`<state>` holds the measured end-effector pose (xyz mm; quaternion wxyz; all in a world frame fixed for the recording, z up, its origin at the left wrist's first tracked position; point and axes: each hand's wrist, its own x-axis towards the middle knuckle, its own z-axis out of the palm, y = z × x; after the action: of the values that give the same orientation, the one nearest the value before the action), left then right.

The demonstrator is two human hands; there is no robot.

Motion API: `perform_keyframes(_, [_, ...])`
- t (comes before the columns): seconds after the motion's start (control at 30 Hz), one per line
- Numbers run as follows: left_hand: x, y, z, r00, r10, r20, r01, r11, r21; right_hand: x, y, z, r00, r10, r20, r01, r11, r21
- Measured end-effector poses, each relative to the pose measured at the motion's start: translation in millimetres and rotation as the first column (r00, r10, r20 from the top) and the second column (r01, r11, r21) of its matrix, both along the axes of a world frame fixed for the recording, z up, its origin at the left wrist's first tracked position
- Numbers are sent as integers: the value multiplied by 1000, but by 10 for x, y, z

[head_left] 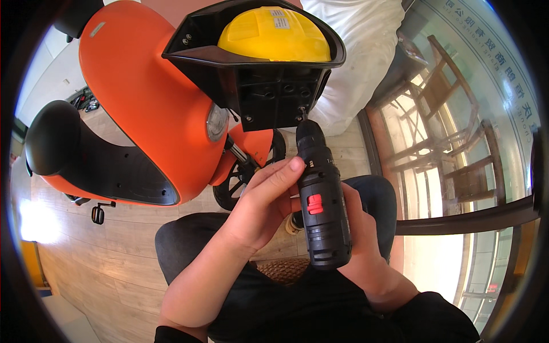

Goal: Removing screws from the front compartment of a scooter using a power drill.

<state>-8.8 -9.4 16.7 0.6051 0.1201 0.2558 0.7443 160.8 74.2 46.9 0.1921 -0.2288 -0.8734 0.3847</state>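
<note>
A black cordless drill (325, 234) with a red switch on top points away from me. Its tip meets a screw near the lower right corner of a black basket's (251, 94) front panel. My right hand (363, 234) is wrapped around the drill from the right and below, its fingers mostly hidden behind the tool. My left hand (264, 200) presses against the drill's left side, thumb by the collar behind the chuck. A yellow hard hat (274, 37) lies in the basket, which is mounted on the front of an orange scooter (131, 86).
The scooter's front wheel (230, 186) stands just beyond my knees, with a round headlight (217, 123) above it. White sheeting (354, 68) hangs right behind the basket. To the right is a glass pane (492, 74) with wooden chairs (452, 114) behind it. A pedal (98, 214) sticks out at left.
</note>
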Motion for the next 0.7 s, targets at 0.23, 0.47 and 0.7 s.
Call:
perform_keyframes(0.23, [9, 37, 51, 992, -20, -127, 21, 1000, 5, 69, 250, 270, 975, 8, 223, -49, 983, 176])
perform_keyframes(0.47, [-51, 22, -29, 997, -34, -68, 35, 999, 12, 53, 302, 525, 945, 45, 323, -175, 905, 388])
perform_keyframes(0.7, [-44, 12, -31, 999, -26, -38, 28, 998, 52, 35, 251, 703, 891, -17, 454, -205, 878, 433])
